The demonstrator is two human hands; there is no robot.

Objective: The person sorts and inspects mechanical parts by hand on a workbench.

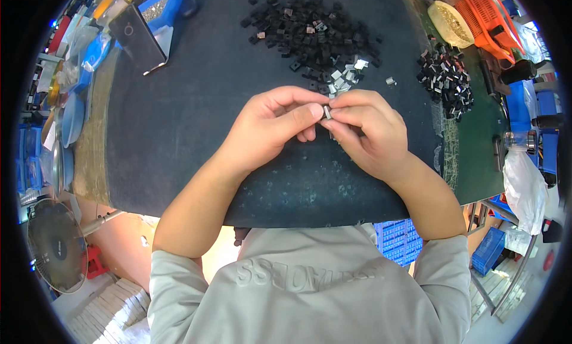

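1. your left hand (271, 126) and right hand (363, 129) both pinch one small grey metal clip (327, 111) at the fingertips, above the dark rubber mat (179, 141).
2. slacken either pinch and it could drop among the loose grey clips (345, 76), hard to find again.

Both hands (325, 126) meet at the fingertips (314, 110), pinched shut, forearms angled inward.

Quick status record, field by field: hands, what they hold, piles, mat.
left hand: fingertips pinch a small metal piece
right hand: fingertips meet the same piece from the other side
large pile: small black parts, at the far edge of the mat
grey pieces: small cluster just beyond the hands
small pile: black parts, far right
mat: dark, covers the bench
phone: far left corner
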